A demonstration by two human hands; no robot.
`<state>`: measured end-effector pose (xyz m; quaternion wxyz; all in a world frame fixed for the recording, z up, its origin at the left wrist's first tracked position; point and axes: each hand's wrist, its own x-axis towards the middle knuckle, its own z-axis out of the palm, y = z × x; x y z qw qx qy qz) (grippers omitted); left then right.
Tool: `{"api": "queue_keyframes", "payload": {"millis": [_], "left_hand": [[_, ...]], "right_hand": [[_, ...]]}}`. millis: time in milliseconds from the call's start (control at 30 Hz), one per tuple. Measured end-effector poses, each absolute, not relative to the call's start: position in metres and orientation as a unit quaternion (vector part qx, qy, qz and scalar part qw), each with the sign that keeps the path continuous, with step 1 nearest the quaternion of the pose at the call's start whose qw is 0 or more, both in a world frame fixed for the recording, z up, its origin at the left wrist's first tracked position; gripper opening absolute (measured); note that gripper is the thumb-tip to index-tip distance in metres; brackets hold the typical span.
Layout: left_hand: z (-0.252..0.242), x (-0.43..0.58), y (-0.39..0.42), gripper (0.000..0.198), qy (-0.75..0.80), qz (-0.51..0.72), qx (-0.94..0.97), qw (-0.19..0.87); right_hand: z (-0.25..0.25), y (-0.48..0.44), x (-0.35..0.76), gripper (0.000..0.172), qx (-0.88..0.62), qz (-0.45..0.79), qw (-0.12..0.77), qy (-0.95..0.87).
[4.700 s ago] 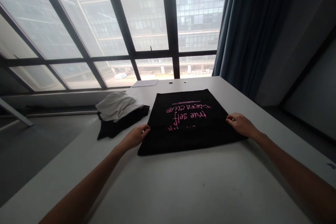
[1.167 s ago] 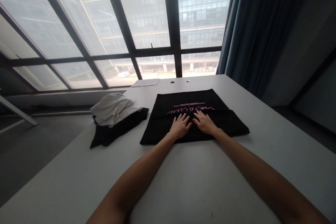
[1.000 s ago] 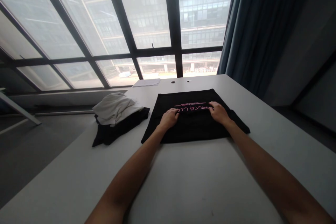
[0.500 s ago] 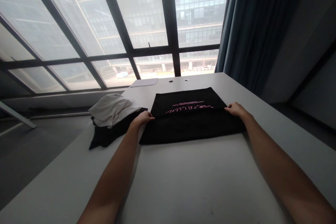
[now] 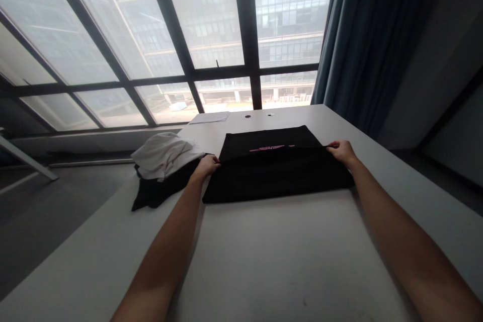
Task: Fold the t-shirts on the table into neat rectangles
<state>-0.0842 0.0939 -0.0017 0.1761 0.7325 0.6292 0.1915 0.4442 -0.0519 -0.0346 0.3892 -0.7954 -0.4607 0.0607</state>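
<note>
A black cloth (image 5: 277, 176) with small pink print lies on the white table, its near part folded over toward the window. At the left end of the folded edge, my left hand (image 5: 208, 165) pinches the fabric. My right hand (image 5: 340, 152) grips the opposite end of that same edge. The edge is stretched between both hands and covers most of the larger pink lettering. Beside my left hand sits a crumpled white cloth (image 5: 162, 155) on top of another dark cloth (image 5: 153, 192).
The white table (image 5: 271, 256) reaches toward tall windows. Some white paper (image 5: 210, 117) lies near its far edge, with a dark round piece (image 5: 248, 116) and a small white one (image 5: 270, 115) to the right. A blue curtain (image 5: 362, 45) hangs at the right.
Both hands have moved slightly away from me with the folded edge, and the large pink lettering that showed before is now covered. The camera view has shifted slightly.
</note>
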Motion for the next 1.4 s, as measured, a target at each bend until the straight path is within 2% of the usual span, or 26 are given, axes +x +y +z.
{"api": "queue_keyframes", "payload": {"millis": [133, 267, 333, 433, 567, 633, 900, 1067, 1267, 1400], "left_hand": [[0.003, -0.078, 0.087, 0.013, 0.642, 0.147, 0.741, 0.13], [0.012, -0.045, 0.061, 0.033, 0.618, 0.156, 0.768, 0.062], [0.009, -0.013, 0.038, 0.04, 0.549, 0.188, 0.814, 0.017], [-0.01, 0.033, 0.001, 0.046, 0.429, 0.201, 0.88, 0.039], [-0.042, 0.061, -0.029, 0.057, 0.41, 0.099, 0.905, 0.059], [-0.049, 0.062, -0.034, 0.058, 0.411, 0.086, 0.906, 0.051], [-0.034, 0.042, -0.008, 0.057, 0.459, 0.125, 0.879, 0.041], [-0.037, 0.021, 0.011, 0.058, 0.527, 0.114, 0.841, 0.046], [-0.036, -0.01, 0.024, 0.057, 0.549, 0.124, 0.825, 0.046], [-0.042, -0.031, 0.025, 0.054, 0.579, 0.14, 0.803, 0.029]], "right_hand": [[-0.041, -0.05, 0.436, 0.024, -0.808, 0.067, 0.348, -0.47], [-0.033, -0.048, 0.403, 0.039, -0.797, -0.016, 0.294, -0.527], [-0.03, -0.047, 0.37, 0.043, -0.77, -0.04, 0.281, -0.572], [-0.037, -0.05, 0.308, 0.049, -0.716, -0.029, 0.264, -0.646], [-0.058, -0.062, 0.248, 0.054, -0.679, 0.018, 0.173, -0.713], [-0.063, -0.066, 0.239, 0.054, -0.676, 0.036, 0.145, -0.721], [-0.047, -0.063, 0.299, 0.056, -0.748, -0.047, 0.204, -0.63], [-0.062, -0.063, 0.336, 0.061, -0.797, 0.02, 0.151, -0.584], [-0.062, -0.063, 0.363, 0.059, -0.805, -0.02, 0.193, -0.561], [-0.069, -0.066, 0.382, 0.059, -0.832, 0.005, 0.169, -0.529]]}}
